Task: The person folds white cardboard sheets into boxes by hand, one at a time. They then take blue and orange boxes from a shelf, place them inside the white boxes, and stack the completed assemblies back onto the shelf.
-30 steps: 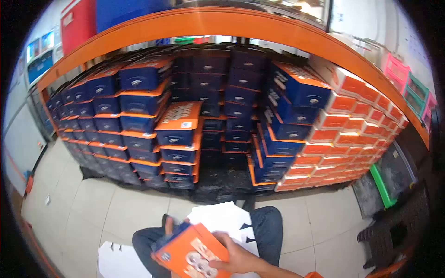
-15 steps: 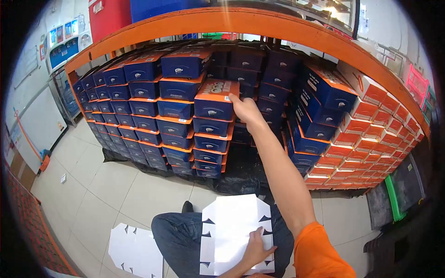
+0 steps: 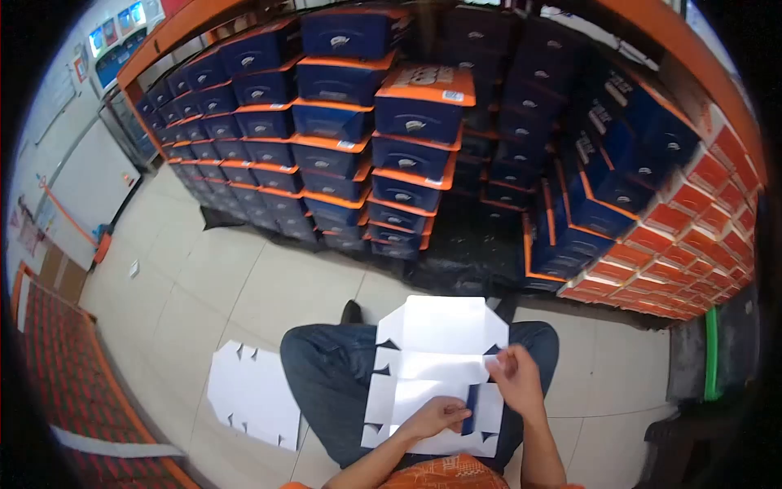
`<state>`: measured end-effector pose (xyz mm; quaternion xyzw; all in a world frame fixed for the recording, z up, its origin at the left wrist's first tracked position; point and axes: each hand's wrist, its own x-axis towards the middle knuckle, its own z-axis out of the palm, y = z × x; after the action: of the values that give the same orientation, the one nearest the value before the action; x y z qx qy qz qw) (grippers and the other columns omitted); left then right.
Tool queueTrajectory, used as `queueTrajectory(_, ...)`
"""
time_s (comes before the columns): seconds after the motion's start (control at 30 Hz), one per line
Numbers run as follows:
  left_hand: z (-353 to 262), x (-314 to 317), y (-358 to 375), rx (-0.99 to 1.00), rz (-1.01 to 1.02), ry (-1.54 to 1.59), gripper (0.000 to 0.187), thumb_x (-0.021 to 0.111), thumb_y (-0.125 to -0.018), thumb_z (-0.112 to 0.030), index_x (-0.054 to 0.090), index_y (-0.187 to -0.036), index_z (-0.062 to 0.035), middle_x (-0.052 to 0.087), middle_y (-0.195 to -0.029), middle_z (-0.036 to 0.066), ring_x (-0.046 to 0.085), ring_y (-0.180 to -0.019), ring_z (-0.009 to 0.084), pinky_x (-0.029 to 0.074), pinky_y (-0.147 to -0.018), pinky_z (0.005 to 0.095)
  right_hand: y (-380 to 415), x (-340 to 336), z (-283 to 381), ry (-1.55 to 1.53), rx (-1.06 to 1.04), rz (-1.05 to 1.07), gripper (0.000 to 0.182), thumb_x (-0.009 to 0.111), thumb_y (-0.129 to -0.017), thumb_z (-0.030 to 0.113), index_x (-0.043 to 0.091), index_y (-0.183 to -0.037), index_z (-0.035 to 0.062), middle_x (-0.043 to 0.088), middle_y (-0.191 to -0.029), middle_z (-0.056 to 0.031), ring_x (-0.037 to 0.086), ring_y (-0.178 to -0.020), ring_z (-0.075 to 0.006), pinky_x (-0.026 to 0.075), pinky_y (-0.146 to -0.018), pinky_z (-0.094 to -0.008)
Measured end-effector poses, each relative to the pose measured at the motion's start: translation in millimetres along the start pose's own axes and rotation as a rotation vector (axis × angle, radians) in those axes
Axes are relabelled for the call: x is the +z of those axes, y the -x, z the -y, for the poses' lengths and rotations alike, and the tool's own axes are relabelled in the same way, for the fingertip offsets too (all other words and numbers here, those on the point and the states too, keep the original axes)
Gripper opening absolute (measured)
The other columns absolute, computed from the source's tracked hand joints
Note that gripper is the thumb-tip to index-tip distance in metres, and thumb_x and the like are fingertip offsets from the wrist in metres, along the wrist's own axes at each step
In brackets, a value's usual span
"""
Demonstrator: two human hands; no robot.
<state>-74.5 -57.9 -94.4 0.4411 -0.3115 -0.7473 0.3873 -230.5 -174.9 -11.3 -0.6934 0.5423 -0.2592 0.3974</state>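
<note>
A flat white cardboard box blank point(image 3: 444, 326) with notched side edges lies across my lap. My left hand point(image 3: 436, 417) is on its lower part, fingers closed at a narrow folded strip point(image 3: 470, 407) that shows dark blue. My right hand point(image 3: 516, 379) is at the right edge, thumb and fingers pinched on the blank beside a notch. A second white blank point(image 3: 257, 395) lies flat on the floor to my left.
Stacks of dark blue and orange boxes point(image 3: 338, 118) stand ahead beneath an orange shelf beam. Red and white boxes point(image 3: 676, 248) are piled at the right. A dark bin with a green strip point(image 3: 711, 350) stands far right. Brick-patterned material point(image 3: 69, 367) is at the left.
My right hand has come back from the stacked boxes to the blank's right edge. My left hand has shifted, and a dark blue strip now shows there. The view has tilted downward.
</note>
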Motion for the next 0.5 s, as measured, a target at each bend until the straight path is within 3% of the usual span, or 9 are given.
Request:
queueTrajectory(0.07,4,4,-4,0.036,-0.090,-0.022,0.021,0.068,-0.090,-0.020,0.063,-0.088,0.0004,0.062,-0.072,0.004,0.058,-0.064,0.0107,0.049,-0.060,0.0247,37,5,-3,0.139,-0.053,0.003,0.038,0.083,-0.070,0.022,0.055,-0.087,0.0011,0.054,-0.083,-0.0118,0.054,-0.069,-0.0238,0.045,-0.060,-0.0339)
queueTrajectory(0.1,7,7,-5,0.079,-0.146,-0.040,0.019,0.070,-0.089,-0.018,0.064,-0.091,0.0010,0.064,-0.073,0.005,0.059,-0.064,0.0106,0.049,-0.059,0.0244,54,4,-6,0.141,0.046,0.034,0.041,0.084,-0.069,0.022,0.055,-0.088,0.0002,0.053,-0.086,-0.0124,0.054,-0.071,-0.0268,0.046,-0.063,-0.0360)
queueTrajectory(0.17,-3,12,-4,0.102,-0.183,-0.118,0.022,0.070,-0.088,-0.018,0.065,-0.092,0.0027,0.064,-0.073,0.005,0.059,-0.064,0.0099,0.049,-0.058,0.0243,70,9,-36,0.138,-0.146,-0.012,0.042,0.086,-0.066,0.015,0.053,-0.087,0.0002,0.046,-0.083,-0.0086,0.045,-0.060,-0.0178,0.039,-0.053,-0.0313)
queueTrajectory(0.27,-9,11,-1,0.105,-0.203,-0.362,0.024,0.070,-0.089,-0.019,0.065,-0.094,0.0044,0.065,-0.072,0.005,0.058,-0.062,0.0097,0.048,-0.057,0.0238,73,5,-47,0.073,-0.113,0.032,0.041,0.084,-0.065,0.008,0.052,-0.089,0.0002,0.045,-0.083,-0.0081,0.044,-0.060,-0.0177,0.038,-0.053,-0.0311)
queueTrajectory(0.37,-11,7,5,0.240,-0.171,-0.036,0.027,0.061,-0.094,-0.024,0.066,-0.097,0.0028,0.065,-0.082,0.002,0.058,-0.074,0.0081,0.048,-0.068,0.0228,67,0,-43,0.185,-0.081,-0.025,0.041,0.082,-0.065,0.002,0.051,-0.092,0.0003,0.044,-0.084,-0.0070,0.045,-0.063,-0.0169,0.038,-0.055,-0.0311)
queueTrajectory(0.4,-13,3,16,0.165,-0.248,0.175,0.029,0.054,-0.098,-0.024,0.064,-0.104,0.0019,0.064,-0.089,0.001,0.056,-0.080,0.0068,0.046,-0.073,0.0223,72,-2,-34,0.207,-0.042,-0.050,0.047,0.082,-0.061,0.002,0.051,-0.096,0.0007,0.047,-0.086,-0.0069,0.047,-0.067,-0.0164,0.041,-0.061,-0.0304)
queueTrajectory(0.43,-29,6,30,0.180,-0.252,0.172,0.029,0.054,-0.098,-0.024,0.064,-0.104,0.0019,0.064,-0.089,0.001,0.056,-0.080,0.0068,0.046,-0.073,0.0223,74,-3,-19,0.206,-0.057,-0.052,0.047,0.082,-0.061,0.002,0.051,-0.096,0.0007,0.047,-0.086,-0.0069,0.047,-0.067,-0.0164,0.041,-0.061,-0.0304)
queueTrajectory(0.5,-63,23,54,0.364,-0.394,0.274,0.028,0.051,-0.099,-0.022,0.056,-0.115,0.0012,0.063,-0.089,0.002,0.057,-0.076,0.0076,0.046,-0.069,0.0208,80,-7,2,-0.395,-0.438,0.062,0.051,0.084,-0.060,0.009,0.055,-0.101,0.0006,0.055,-0.094,-0.0098,0.054,-0.076,-0.0192,0.045,-0.071,-0.0294)
